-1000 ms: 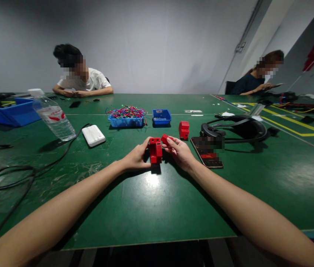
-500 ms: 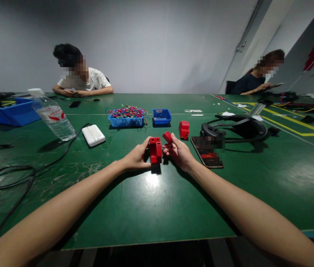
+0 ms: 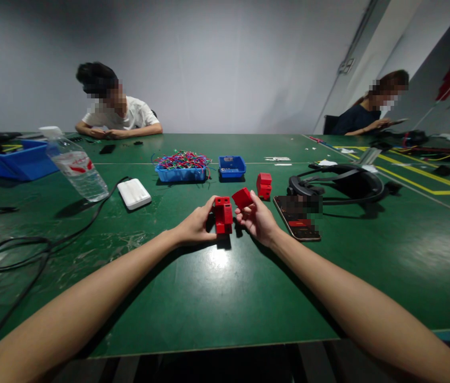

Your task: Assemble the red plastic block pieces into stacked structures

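My left hand (image 3: 198,225) is closed around the left side of a red block-shaped housing (image 3: 224,215), which has round holes on top and a recess in front. Just right of it, my right hand (image 3: 260,217) pinches a smaller flat red piece (image 3: 242,198), tilted and apart from the housing. The undersides of both red parts and some fingertips are hidden. Behind my right hand, another red block (image 3: 264,186) stands on the green table (image 3: 209,303).
Beyond my hands are a blue tray heaped with wires (image 3: 182,173) and a small blue bin (image 3: 232,168). A phone (image 3: 297,219) and a black headset (image 3: 339,183) lie right. A white box (image 3: 133,194), water bottle (image 3: 75,165) and black cable (image 3: 49,246) are left. Two people sit across.
My right hand has turned the small red piece so that its broad flat face shows, and shifted slightly right. The left hand and the housing have stayed in place.
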Motion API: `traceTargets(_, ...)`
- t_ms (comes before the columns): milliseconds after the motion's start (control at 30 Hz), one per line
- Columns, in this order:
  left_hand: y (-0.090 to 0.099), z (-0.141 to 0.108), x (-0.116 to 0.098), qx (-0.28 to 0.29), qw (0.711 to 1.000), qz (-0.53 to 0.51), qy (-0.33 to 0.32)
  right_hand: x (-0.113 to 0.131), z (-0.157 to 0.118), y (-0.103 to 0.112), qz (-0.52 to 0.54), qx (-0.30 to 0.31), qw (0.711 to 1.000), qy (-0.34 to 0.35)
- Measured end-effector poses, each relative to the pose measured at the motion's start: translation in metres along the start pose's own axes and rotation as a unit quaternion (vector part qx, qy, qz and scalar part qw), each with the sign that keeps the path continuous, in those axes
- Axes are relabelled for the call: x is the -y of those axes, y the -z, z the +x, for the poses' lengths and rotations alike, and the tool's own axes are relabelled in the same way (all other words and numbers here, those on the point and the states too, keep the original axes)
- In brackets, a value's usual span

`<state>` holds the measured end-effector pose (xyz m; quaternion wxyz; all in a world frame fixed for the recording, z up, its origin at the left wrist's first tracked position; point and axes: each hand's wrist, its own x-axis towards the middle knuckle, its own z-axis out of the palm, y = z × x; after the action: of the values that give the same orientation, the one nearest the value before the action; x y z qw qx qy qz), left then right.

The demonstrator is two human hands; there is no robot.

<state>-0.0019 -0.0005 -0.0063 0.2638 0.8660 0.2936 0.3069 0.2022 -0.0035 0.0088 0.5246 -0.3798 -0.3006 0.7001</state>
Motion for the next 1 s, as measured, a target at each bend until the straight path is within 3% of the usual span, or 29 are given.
traceTargets(400,0.0011,-0.0002,-0.0029,0.000,1.000,0.006,0.017,0.0016,-0.0013,-0.0036,0.004,-0.032,0.998,0.049)
traceTargets(667,0.0028,0.0028,-0.0070,0.009,1.000,-0.005,0.004,-0.0023,0.0023,0.0030,-0.029,0.016,0.998,0.056)
traceTargets(1000,0.0014,0.0010,-0.0032,0.004,1.000,0.026,0.010,0.0012,0.0002,-0.0020,0.023,-0.026,0.998,0.054)
